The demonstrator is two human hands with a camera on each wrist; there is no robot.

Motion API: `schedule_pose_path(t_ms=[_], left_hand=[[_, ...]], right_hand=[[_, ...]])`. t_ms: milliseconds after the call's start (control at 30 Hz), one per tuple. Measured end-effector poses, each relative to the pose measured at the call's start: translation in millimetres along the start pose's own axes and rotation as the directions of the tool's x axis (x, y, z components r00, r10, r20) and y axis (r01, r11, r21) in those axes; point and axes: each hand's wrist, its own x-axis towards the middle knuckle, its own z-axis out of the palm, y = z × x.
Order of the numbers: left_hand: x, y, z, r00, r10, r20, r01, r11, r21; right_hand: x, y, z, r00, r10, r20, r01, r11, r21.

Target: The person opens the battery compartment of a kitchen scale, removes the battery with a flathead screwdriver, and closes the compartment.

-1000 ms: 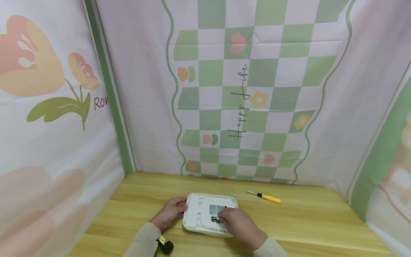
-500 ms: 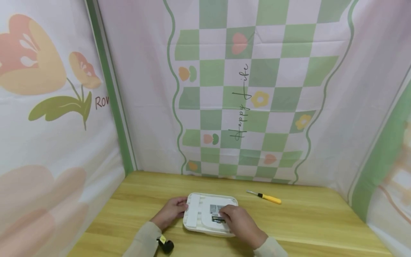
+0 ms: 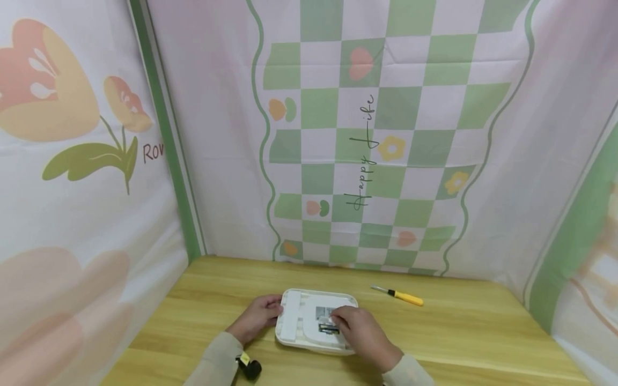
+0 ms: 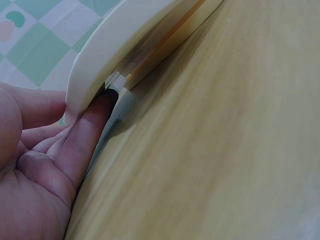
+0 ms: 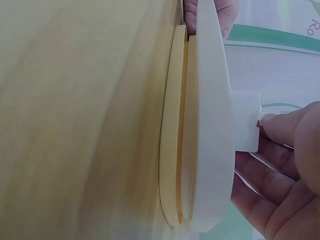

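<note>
A white device (image 3: 291,317), flat with rounded corners, lies on the table with its labelled side up. A small dark recess (image 3: 329,329), apparently a battery compartment, is uncovered in its face. My left hand (image 3: 256,320) grips the device's left edge; in the left wrist view the thumb touches the rim (image 4: 92,65) and a finger reaches underneath. With the right hand (image 3: 366,333) I pinch a small white cover (image 5: 246,122), raised on edge over the device beside the recess. Whether it still touches the device is hidden.
A yellow-handled screwdriver (image 3: 405,297) lies to the right, behind the device. A small black object with a yellow tag (image 3: 249,369) sits by the left sleeve. Patterned cloth (image 3: 357,161) hangs behind the wooden table (image 3: 458,332).
My right hand has shifted slightly up and to the right with the white cover, and more of the dark recess shows. The left hand keeps its grip on the device.
</note>
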Motion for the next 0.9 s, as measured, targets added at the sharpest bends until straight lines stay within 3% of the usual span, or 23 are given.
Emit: schedule_pose_path(t_ms=[100, 167, 233, 367, 467, 733, 900], left_hand=[[-0.2, 0.3, 0.2, 1.000, 0.000, -0.003, 0.000, 1.000, -0.005], [0.0, 0.2, 0.3, 1.000, -0.001, -0.004, 0.001, 1.000, -0.005], [0.1, 0.4, 0.3, 1.000, 0.000, -0.003, 0.000, 1.000, -0.004], [-0.4, 1.0, 0.4, 1.000, -0.001, 0.000, 0.001, 1.000, -0.005], [-0.9, 1.6, 0.7, 1.000, -0.004, -0.002, 0.004, 1.000, -0.007], [-1.3, 1.8, 0.7, 1.000, 0.000, 0.000, 0.000, 1.000, -0.012], [-0.7, 0.9, 0.6, 1.000, 0.001, 0.002, -0.001, 1.000, -0.010]], right_hand=[[1, 2, -1.3, 0.998, 0.058, 0.027, -0.060, 0.997, 0.050], [2, 6, -2.8, 0.990, 0.128, 0.055, -0.135, 0.981, 0.139], [2, 10, -4.6, 0.975, 0.204, 0.084, -0.219, 0.942, 0.256], [2, 16, -6.9, 0.940, 0.319, 0.117, -0.337, 0.832, 0.440], [2, 17, -8.0, 0.931, 0.345, 0.122, -0.360, 0.804, 0.473], [2, 18, -11.1, 0.918, 0.378, 0.118, -0.385, 0.783, 0.488], [2, 22, -11.7, 0.892, 0.439, 0.111, -0.427, 0.735, 0.526]])
